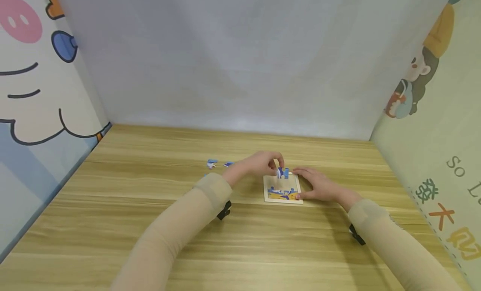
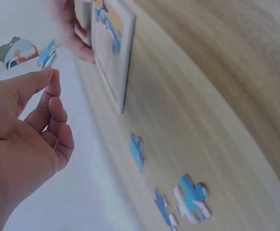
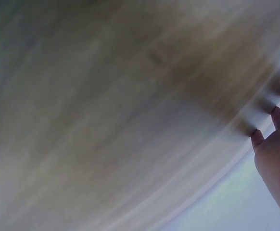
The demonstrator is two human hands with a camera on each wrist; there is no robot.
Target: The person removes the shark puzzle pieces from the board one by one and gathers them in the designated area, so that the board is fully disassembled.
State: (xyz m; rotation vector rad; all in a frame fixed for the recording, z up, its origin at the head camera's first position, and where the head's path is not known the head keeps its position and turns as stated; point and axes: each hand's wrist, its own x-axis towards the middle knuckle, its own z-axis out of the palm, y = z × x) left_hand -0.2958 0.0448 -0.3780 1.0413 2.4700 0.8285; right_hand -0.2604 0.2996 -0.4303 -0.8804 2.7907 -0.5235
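Note:
A square jigsaw tray (image 1: pixel 283 201) with a pale rim lies on the table, its near side filled with yellow and blue pieces (image 1: pixel 282 194). My left hand (image 1: pixel 262 163) pinches a blue and white jigsaw piece (image 1: pixel 285 173) between thumb and forefinger above the tray's far part. In the left wrist view that piece (image 2: pixel 47 55) stands on edge at the fingertips, the other fingers curling loosely. My right hand (image 1: pixel 319 185) rests at the tray's right side, thumb on the near corner and fingers stretched toward the far corner. In the right wrist view its fingertips (image 3: pixel 258 137) touch the tabletop.
Several loose jigsaw pieces lie left of the tray, partly behind my left forearm: one (image 1: pixel 212 163) at the far left, another (image 1: pixel 228 164) beside it. The left wrist view shows a blue and white piece (image 2: pixel 193 198) near others. A pale curtain (image 1: pixel 240 74) hangs behind the table.

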